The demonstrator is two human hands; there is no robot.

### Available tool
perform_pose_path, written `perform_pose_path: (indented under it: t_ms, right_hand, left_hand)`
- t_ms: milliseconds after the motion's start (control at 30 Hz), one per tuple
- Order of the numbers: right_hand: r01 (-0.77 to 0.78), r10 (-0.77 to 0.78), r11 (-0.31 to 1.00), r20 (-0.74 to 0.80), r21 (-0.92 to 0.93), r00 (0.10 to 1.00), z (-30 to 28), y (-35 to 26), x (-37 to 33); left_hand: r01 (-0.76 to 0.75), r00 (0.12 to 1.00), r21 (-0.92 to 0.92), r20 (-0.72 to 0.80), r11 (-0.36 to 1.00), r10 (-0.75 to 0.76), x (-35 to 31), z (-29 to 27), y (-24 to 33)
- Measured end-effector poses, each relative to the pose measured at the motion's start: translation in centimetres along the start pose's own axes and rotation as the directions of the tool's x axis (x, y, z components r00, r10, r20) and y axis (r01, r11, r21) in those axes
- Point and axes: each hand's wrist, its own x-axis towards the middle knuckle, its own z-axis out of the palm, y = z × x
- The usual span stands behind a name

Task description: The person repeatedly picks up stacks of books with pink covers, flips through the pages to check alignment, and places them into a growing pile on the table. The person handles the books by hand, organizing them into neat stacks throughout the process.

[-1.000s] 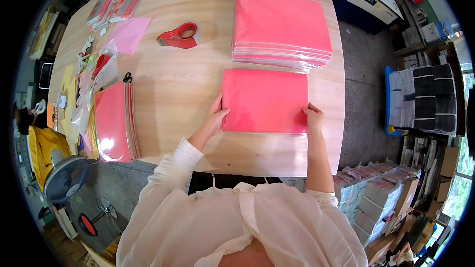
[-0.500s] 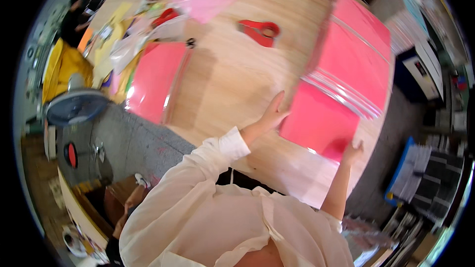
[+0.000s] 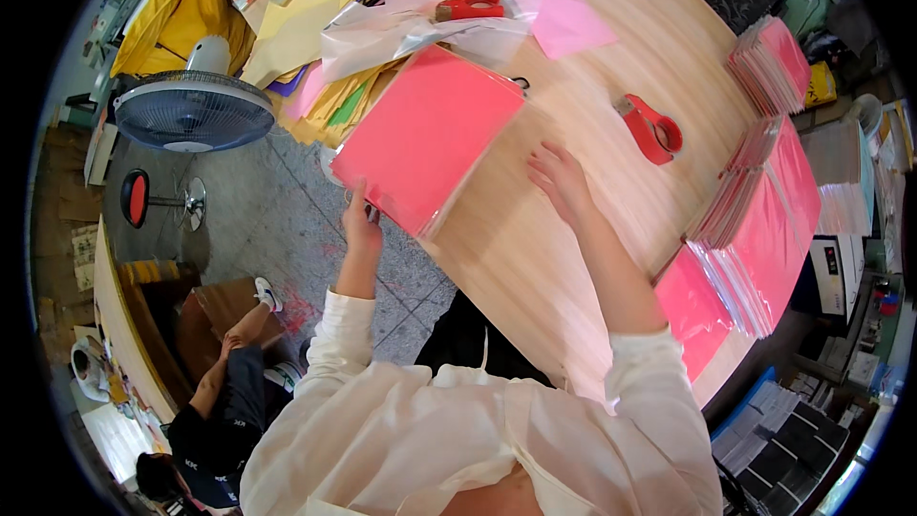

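A pink stack of thin packets in clear plastic (image 3: 430, 139) lies at the table's left edge, its near corner jutting over the floor. My left hand (image 3: 361, 229) grips its near left edge, thumb on top and fingers under. Just right of it, my right hand (image 3: 564, 182) hovers over the bare wood, fingers spread and holding nothing. A black scissor handle (image 3: 521, 83) pokes out by the stack's far right corner. Further right lies a red tape dispenser (image 3: 651, 129). More pink packets (image 3: 764, 220) are piled along the table's right side.
Beyond the pink stack lie crumpled clear plastic (image 3: 382, 43), a second red tape dispenser (image 3: 470, 6), yellow envelopes (image 3: 287, 43) and a pink sheet (image 3: 568, 19). A fan (image 3: 196, 110) stands left of the table. Another person (image 3: 224, 411) sits at lower left.
My view has swung left. Both hands have left the pink pile on the right; the left one now grips the pink stack on the left, and the right is free over the table.
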Motion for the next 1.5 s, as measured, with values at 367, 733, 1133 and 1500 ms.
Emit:
perform_pose_path:
  t_ms: [367,733,1133,1500]
  right_hand:
    - [-0.329,0.335,0.939,-0.059,0.097,0.940,12.1,2.2,1.9]
    - [-0.253,0.256,0.967,-0.137,0.036,0.957,11.1,3.1,0.6]
    - [-0.257,0.259,0.918,0.034,0.302,0.965,10.0,3.8,1.6]
    - [0.190,-0.638,0.610,-0.334,-0.769,0.694,8.1,1.0,3.7]
  left_hand:
    - [-0.313,0.930,0.416,0.319,0.854,0.185,8.8,-0.4,6.1]
    - [-0.319,0.924,0.605,0.371,0.730,0.096,5.0,-3.0,2.7]
    - [0.237,0.963,-0.187,0.172,0.953,-0.206,-3.0,-0.5,-3.3]
    - [0.189,0.968,-0.258,0.209,0.947,-0.137,1.0,-1.3,1.2]
